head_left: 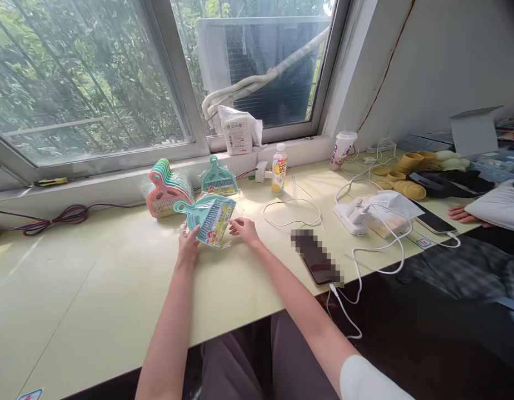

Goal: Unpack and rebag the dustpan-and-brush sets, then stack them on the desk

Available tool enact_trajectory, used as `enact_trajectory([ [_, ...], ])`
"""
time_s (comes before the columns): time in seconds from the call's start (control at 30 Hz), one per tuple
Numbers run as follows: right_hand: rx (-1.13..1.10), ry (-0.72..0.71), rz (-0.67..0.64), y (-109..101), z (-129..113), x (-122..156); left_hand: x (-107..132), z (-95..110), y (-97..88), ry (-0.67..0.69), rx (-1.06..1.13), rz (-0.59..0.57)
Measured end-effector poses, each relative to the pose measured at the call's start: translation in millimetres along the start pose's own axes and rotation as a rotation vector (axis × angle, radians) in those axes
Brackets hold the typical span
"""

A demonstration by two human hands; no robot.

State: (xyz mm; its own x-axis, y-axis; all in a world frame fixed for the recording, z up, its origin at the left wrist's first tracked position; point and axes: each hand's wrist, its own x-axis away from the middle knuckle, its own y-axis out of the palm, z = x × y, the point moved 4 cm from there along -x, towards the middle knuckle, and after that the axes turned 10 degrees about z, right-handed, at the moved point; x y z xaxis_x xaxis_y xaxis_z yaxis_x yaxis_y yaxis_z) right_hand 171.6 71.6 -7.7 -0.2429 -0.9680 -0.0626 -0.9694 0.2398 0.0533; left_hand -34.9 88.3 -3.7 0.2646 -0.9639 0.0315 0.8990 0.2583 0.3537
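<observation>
A teal mini dustpan and brush set (207, 218) in clear plastic, with a printed card across its front, is tilted above the table. My left hand (188, 245) grips its lower left side, thumb in front. Fingers of my right hand (245, 231) are pinched together at the wrapper's right edge. Just behind it, a second teal dustpan set (218, 182) leans near the wall under the window. To the left stands a tight row of several wrapped dustpan sets (168, 195), pink at the front with yellow and teal ones behind.
A drink bottle (279, 169), a phone (317, 258) on a cable, a power strip (352, 218) and a paper cup (342, 151) occupy the table's right part. Bundled wires (73, 214) lie at left; a yellow cutter (52, 181) rests on the sill. Another person's hand (463, 213) is far right.
</observation>
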Motion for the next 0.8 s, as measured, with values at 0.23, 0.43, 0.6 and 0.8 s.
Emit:
enact_trajectory([
  [0.23, -0.093, 0.019, 0.028, -2.2, 6.0, -8.8, 5.0, -3.5, 7.8, -0.090, -0.066, -0.185],
  [0.43, -0.316, 0.086, -0.029, -0.2, 2.4, -6.6, 6.7, 2.5, 7.9, -0.067, -0.080, -0.290],
  [0.6, -0.384, 0.150, -0.042, 1.8, 0.5, -1.9, -4.5, -1.0, 0.6, 0.026, -0.101, -0.087],
  [0.8, -0.313, 0.135, 0.018, -6.4, 2.1, -7.2, -22.5, 8.1, -33.9, 0.131, -0.005, 0.242],
])
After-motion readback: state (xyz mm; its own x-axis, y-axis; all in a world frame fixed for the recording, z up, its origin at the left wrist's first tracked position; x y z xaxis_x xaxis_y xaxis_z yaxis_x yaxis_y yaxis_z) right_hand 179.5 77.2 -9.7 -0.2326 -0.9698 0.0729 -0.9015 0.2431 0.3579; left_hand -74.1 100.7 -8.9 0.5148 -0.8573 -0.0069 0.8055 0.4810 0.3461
